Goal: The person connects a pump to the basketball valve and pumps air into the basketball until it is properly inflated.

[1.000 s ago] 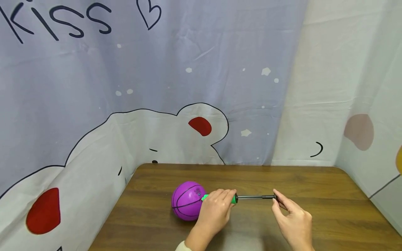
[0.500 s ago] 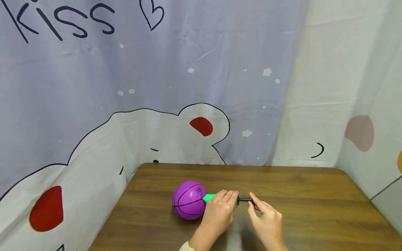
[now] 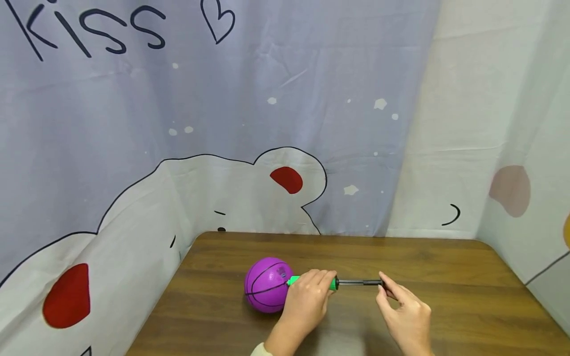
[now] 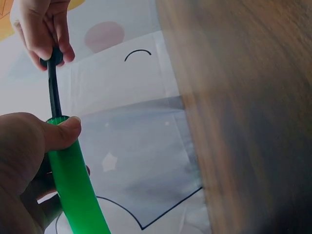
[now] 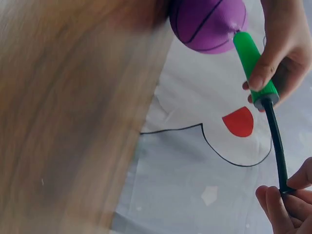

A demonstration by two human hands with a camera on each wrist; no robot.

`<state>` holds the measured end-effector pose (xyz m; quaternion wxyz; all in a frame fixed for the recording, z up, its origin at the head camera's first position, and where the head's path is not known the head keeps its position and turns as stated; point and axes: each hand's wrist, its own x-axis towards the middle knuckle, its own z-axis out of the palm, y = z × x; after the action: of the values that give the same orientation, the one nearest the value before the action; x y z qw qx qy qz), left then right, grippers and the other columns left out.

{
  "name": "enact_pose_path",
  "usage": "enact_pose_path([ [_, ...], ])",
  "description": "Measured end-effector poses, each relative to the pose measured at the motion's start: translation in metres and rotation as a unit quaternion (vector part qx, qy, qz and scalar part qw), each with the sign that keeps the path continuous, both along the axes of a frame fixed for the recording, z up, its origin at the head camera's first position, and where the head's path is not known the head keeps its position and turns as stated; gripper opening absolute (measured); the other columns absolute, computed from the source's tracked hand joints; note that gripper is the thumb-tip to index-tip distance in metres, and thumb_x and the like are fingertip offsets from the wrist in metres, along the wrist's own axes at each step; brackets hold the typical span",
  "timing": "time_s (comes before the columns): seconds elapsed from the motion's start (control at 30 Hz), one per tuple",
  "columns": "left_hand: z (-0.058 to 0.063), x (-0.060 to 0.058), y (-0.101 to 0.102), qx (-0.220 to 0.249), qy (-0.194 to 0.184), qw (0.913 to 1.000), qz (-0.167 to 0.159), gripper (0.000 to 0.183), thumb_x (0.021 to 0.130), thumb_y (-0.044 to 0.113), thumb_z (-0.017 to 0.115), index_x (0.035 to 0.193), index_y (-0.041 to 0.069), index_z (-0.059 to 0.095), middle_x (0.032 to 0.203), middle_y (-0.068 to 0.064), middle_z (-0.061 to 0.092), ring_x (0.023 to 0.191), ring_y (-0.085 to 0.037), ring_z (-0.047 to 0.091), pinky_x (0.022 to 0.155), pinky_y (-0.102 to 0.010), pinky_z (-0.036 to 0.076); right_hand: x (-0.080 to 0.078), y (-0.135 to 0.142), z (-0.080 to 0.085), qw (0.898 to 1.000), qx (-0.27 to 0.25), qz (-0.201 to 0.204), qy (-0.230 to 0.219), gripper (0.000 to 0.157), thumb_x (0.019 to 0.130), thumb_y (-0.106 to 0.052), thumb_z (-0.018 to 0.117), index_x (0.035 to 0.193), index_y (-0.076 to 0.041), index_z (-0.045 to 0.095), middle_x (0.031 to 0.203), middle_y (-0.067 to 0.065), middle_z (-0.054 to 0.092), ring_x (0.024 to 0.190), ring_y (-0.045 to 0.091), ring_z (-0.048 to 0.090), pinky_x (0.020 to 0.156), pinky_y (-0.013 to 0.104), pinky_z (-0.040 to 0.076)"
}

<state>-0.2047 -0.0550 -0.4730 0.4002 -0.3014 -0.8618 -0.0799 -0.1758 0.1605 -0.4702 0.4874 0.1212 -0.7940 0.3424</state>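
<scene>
Farther from the left hand than it was half a second ago, the person's bare right hand (image 3: 406, 314) has drawn more of a slim, dark, straight rod (image 3: 360, 282) out of its barrel, while the left hand and the ball have hardly shifted. That right hand pinches the small black round handle (image 4: 57, 56) at the rod's outer end between thumb and fingers, a light hold that seems enough for a straight pull or push. The bare left hand (image 3: 307, 301) grips the green plastic cylindrical barrel (image 4: 75, 175), its fingers wrapped round and its thumb lying near the black collar, presumably to keep the barrel steady against the rod's travel and in line with the ball.

At the barrel's far end, a narrow tip (image 5: 237, 32) meets the side of the glossy purple ball with black basketball lines (image 3: 267, 285); how deep it reaches cannot be told. The ball sits on the brown wood-grain table (image 3: 463, 282), left of both hands, probably held in place by the barrel.

In the head view, the left hand hides much of the barrel. Beyond, a pale blue and white printed cloth (image 3: 311, 99) rises along the table's back edge, bounding the space there.
</scene>
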Motion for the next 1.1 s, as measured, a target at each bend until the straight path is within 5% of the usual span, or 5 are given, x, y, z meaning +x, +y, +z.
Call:
enact_pose_path([
  [0.43,0.004,-0.001,-0.002,0.002,0.007,1.0000,-0.002,0.044,0.076,0.023,0.086,0.116,0.012,0.071,0.106,0.005,0.074,0.095,-0.010,0.068,0.089,-0.023,0.056,0.003,0.015,0.009,1.000,-0.006,-0.024,0.000,0.029,0.077,-0.001,0.072,0.104,-0.009,0.081,0.082,0.007,0.077,0.078,-0.015,0.065,0.062,0.007,0.050],
  [0.8,0.002,0.001,0.006,0.001,0.026,0.9995,0.017,0.048,0.068,0.021,0.091,0.112,0.010,0.074,0.104,0.001,0.076,0.093,-0.014,0.071,0.091,-0.025,0.057,-0.005,-0.017,-0.005,1.000,0.006,0.002,0.020,0.034,0.071,0.009,0.075,0.103,0.000,0.079,0.083,0.009,0.077,0.063,0.017,0.073,0.068,0.007,0.054],
  [1.1,0.000,0.004,0.010,-0.020,0.011,0.9994,0.026,0.045,0.072,0.025,0.090,0.112,0.012,0.075,0.105,0.002,0.076,0.095,-0.013,0.071,0.091,-0.025,0.057,-0.007,-0.040,-0.011,0.999,0.015,0.034,0.017,0.040,0.064,0.012,0.081,0.102,-0.001,0.079,0.082,0.006,0.077,0.060,0.014,0.072,0.058,0.012,0.056],
])
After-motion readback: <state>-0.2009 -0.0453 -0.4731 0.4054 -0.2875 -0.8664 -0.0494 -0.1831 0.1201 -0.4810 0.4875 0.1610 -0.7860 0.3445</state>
